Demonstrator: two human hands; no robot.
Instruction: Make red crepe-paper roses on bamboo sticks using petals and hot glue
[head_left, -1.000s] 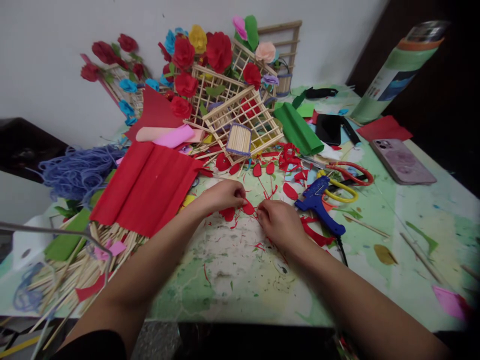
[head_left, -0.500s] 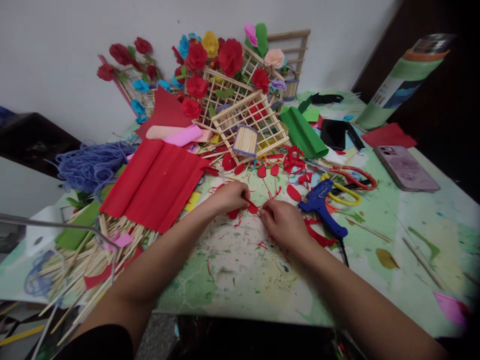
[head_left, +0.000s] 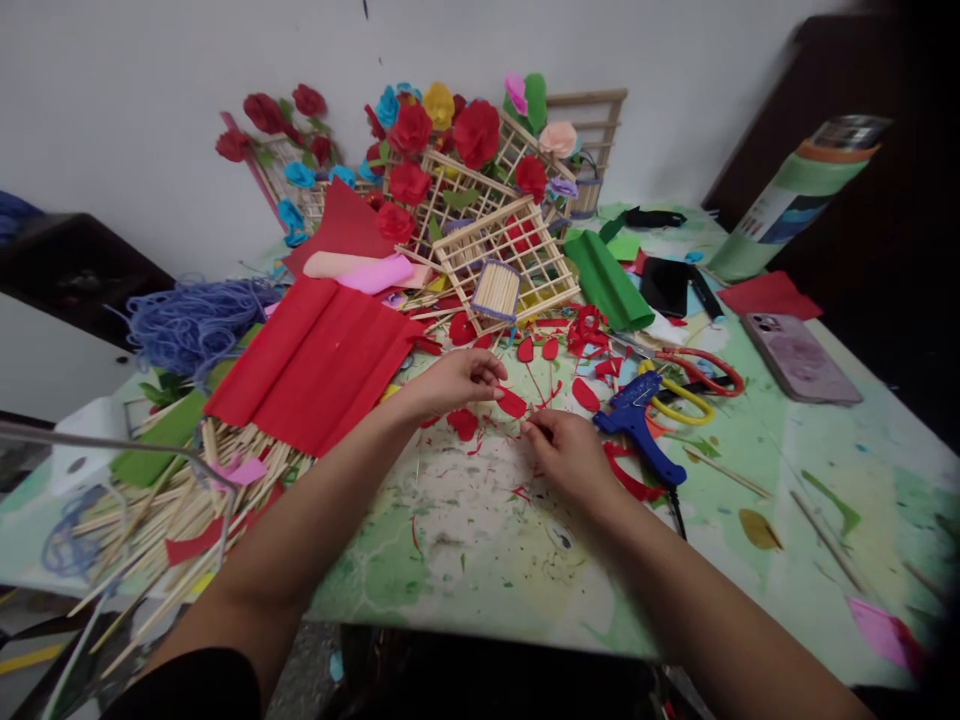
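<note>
Left hand [head_left: 450,382] lifting off red petal [head_left: 512,403], fingers now spreading; right hand [head_left: 568,452] fingers pinching thin red strip, hands separating mid-surface.

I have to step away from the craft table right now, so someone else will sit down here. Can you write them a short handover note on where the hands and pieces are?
Left hand: open, fingers spread over the red paper petals; holds nothing that shows.
Right hand: fingertips pinched at thin red scraps; what they grip is too small to tell.
More cut petals lie loose toward the stick frames.
Blue glue gun lies just right of the right hand, scissors behind it.
Red crepe sheet is left of the hands.
Done: petals cut, paper flowers on the frames.
Left: loose petals unassembled.
</note>
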